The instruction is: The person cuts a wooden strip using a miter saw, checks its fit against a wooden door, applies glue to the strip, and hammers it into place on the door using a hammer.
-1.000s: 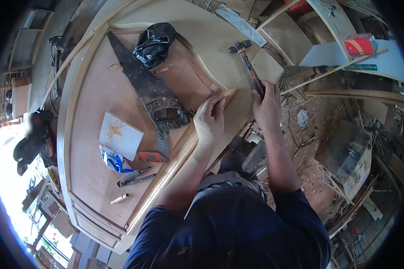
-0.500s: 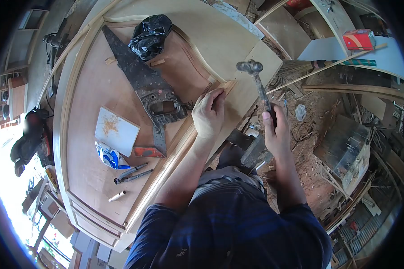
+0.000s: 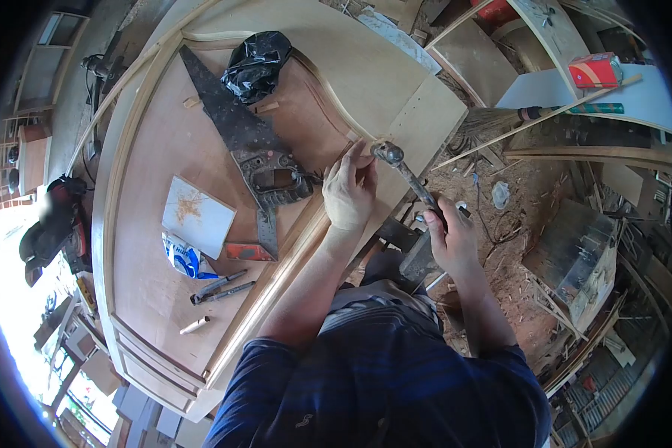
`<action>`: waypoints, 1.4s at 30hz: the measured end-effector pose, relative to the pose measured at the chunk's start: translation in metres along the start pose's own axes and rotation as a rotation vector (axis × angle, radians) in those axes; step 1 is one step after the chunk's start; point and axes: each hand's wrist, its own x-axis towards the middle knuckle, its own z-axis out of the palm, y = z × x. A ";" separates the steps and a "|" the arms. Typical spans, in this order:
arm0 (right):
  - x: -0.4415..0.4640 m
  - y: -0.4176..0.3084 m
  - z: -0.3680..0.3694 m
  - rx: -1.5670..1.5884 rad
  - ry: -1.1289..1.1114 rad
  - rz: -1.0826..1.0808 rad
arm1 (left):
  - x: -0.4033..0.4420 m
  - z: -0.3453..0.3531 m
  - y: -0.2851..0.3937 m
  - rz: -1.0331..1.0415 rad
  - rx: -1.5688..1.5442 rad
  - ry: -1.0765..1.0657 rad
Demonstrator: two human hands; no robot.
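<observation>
My right hand (image 3: 453, 243) is wrapped around the handle of a hammer (image 3: 414, 185). The hammer's metal head is right beside the fingertips of my left hand (image 3: 349, 190). That left hand lies over the wooden moulding (image 3: 306, 243) along the near edge of the curved panel (image 3: 145, 254), its fingers bent together in a pinch. Whatever the pinch holds is too small or hidden to tell. Just left of it a handsaw (image 3: 243, 142) lies flat on the panel, close to a try square (image 3: 250, 252) with an orange stock.
A black plastic bag (image 3: 257, 66), a white board piece (image 3: 196, 215) with sawdust, a blue-white packet (image 3: 187, 257), dark pen-like tools (image 3: 222, 289) and a small light stick (image 3: 195, 325) lie on the panel. Wood shavings (image 3: 530, 276) cover the floor at right.
The hammer head has come down and left, from raised to beside my left fingertips. My right hand moved slightly down and left with it. My left hand stays at nearly the same spot.
</observation>
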 end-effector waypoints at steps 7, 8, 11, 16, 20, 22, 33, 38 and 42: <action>-0.007 -0.001 -0.005 0.054 0.060 -0.024 | -0.002 0.005 -0.009 0.081 0.068 0.011; -0.007 -0.001 -0.005 0.060 0.077 -0.040 | -0.002 0.005 -0.008 0.079 0.064 0.011; -0.008 -0.001 -0.006 0.062 0.100 -0.058 | -0.002 0.003 -0.004 0.086 0.047 0.014; -0.006 0.001 -0.002 0.039 0.103 -0.079 | -0.002 0.004 -0.006 0.092 0.027 0.017; -0.008 0.002 0.000 0.037 0.105 -0.094 | -0.002 0.001 -0.003 0.092 0.038 -0.005; -0.006 0.005 0.003 0.020 0.120 -0.117 | -0.002 0.000 -0.002 0.100 0.045 -0.010; -0.010 0.008 0.013 0.044 0.151 -0.116 | -0.002 0.002 -0.005 0.117 0.066 -0.008; -0.009 0.008 0.006 -0.005 -0.003 0.011 | -0.001 0.002 -0.005 0.088 0.057 -0.025; -0.014 0.009 0.008 0.074 0.175 -0.125 | -0.003 0.001 -0.005 0.084 0.073 -0.030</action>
